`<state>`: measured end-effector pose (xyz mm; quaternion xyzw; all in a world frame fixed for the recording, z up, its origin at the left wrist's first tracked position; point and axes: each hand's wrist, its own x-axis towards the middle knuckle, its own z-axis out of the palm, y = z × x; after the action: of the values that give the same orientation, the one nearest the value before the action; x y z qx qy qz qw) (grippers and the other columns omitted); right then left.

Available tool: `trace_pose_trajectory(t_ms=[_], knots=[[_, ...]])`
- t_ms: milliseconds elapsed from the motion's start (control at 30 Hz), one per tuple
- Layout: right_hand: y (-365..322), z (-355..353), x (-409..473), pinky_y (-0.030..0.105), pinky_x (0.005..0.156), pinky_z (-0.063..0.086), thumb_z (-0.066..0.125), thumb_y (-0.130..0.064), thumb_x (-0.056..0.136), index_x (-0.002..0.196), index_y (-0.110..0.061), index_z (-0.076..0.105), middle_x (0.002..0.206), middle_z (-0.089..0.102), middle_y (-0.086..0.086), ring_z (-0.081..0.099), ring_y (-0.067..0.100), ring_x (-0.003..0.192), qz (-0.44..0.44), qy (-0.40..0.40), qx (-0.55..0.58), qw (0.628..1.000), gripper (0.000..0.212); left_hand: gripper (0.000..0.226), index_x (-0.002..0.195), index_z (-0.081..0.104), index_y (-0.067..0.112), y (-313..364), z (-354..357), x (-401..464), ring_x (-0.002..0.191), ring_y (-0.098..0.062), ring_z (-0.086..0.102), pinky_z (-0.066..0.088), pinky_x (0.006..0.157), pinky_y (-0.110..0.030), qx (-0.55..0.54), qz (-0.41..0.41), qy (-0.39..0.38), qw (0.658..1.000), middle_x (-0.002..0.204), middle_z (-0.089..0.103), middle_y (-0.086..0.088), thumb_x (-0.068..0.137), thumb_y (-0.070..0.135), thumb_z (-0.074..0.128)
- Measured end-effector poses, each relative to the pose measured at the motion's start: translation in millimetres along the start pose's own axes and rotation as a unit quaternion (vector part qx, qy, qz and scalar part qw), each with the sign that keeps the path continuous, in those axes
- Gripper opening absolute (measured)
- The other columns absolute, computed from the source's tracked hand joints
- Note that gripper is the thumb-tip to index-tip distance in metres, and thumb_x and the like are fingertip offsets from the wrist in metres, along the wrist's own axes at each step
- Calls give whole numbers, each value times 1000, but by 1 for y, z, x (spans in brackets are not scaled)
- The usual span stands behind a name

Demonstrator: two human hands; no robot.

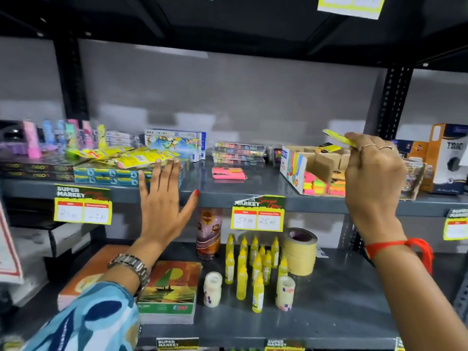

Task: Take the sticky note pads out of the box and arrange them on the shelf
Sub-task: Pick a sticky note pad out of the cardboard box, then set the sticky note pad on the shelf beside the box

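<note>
Right hand (372,171) lifts yellow pad (338,138) above "SUPER MARKET" tag (258,213)

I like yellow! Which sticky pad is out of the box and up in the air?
The thin yellow sticky note pad pinched in the right hand; the pink one lies on the shelf.

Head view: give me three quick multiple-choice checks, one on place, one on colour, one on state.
1. Where is the pink pad?
A. on the shelf, left of the box
B. inside the box
C. on the lower shelf

2. What colour is the pad in the right hand?
A. pink
B. yellow
C. blue

3. What is the left hand doing?
A. gripping a pad
B. open, holding nothing
C. inside the box

Answers: 1 A, it lies alone on the shelf; 2 B, yellow at the fingertips; 3 B, fingers spread, palm empty.
</note>
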<state>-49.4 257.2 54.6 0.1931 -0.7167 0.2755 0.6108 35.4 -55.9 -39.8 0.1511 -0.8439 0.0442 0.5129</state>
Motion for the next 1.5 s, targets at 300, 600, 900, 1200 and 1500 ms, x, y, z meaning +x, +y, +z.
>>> trace_pose_trajectory(t_ms=[300, 600, 900, 1200, 1500], knots=[[-65, 50, -18, 38, 51, 54, 63, 14, 70, 100, -3, 70, 81, 72, 19, 66, 37, 71, -132, -203, 18, 970, 36, 74, 144, 36, 7, -1, 4, -1, 141, -27, 25, 4, 117, -50, -8, -1, 10, 1000, 147, 42, -11, 94, 59, 21], [-62, 71, -23, 42, 66, 44, 41, 12, 82, 92, 1, 54, 99, 60, 24, 56, 40, 90, -70, -434, -30, 898, 19, 70, 142, 39, 6, 2, 9, -1, 140, -29, 28, 8, 116, -53, -11, 3, 34, 999, 144, 45, -12, 90, 53, 34], [-20, 23, -20, 33, 60, 35, 57, 10, 72, 90, 3, 67, 74, 69, 25, 61, 38, 62, -81, -125, 53, 987, 22, 69, 142, 38, 7, 3, 13, -4, 141, -28, 25, 4, 116, -52, -12, 2, 55, 998, 145, 44, -12, 92, 53, 31], [39, 34, -31, 49, 83, 46, 52, 5, 79, 127, 4, 46, 109, 60, 35, 56, 47, 94, 58, -227, -75, 969, 48, 70, 143, 36, 6, 6, 11, -2, 142, -29, 22, 0, 116, -51, -17, -17, 55, 998, 146, 41, -12, 90, 52, 32], [47, 15, -26, 44, 60, 48, 57, 7, 80, 79, 13, 61, 83, 61, 36, 58, 49, 75, 26, -227, -120, 966, 7, 70, 143, 37, 6, 5, 10, -2, 141, -30, 23, 1, 115, -51, -13, -20, 48, 999, 145, 42, -13, 90, 52, 32]])
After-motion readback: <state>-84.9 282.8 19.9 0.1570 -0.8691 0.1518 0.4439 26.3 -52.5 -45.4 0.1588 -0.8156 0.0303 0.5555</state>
